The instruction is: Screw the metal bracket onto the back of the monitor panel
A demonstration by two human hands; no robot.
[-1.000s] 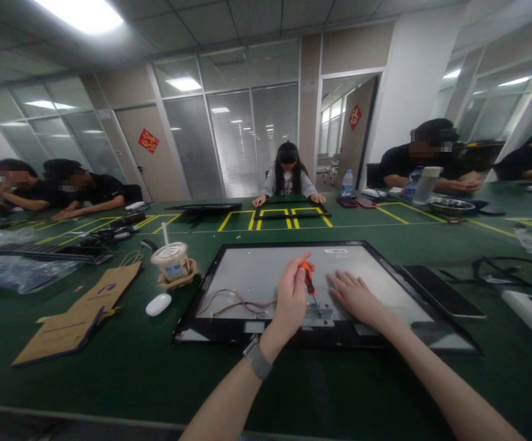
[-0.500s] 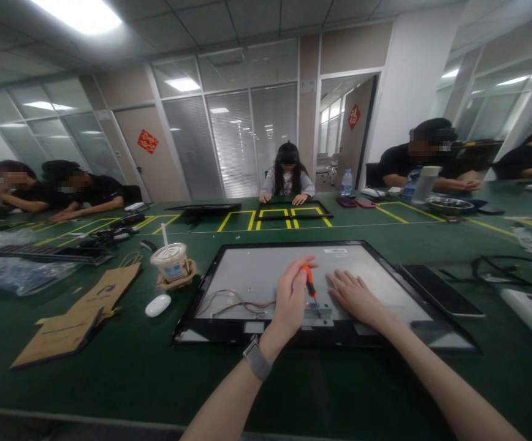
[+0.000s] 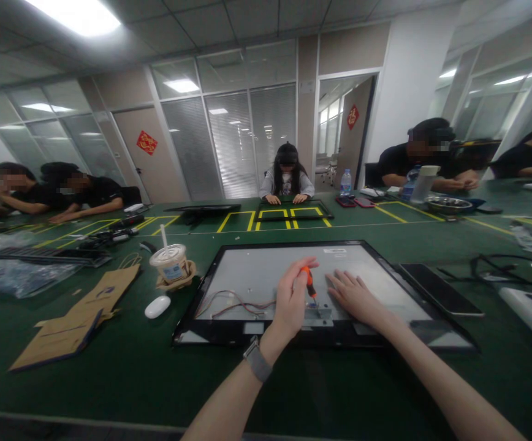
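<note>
Head view | left hand wraps an orange screwdriver, held near upright, tip at a metal bracket by the display panel's near edge | right hand lies flat and empty on the panel, just right of the bracket | drink cup and white mouse sit left of the panel

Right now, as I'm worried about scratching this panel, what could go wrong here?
The screwdriver in the left hand stands tip-down on the panel; a slip could gouge it or jab the right hand lying flat beside the tip. The loose wires near the left hand might snag.
</note>
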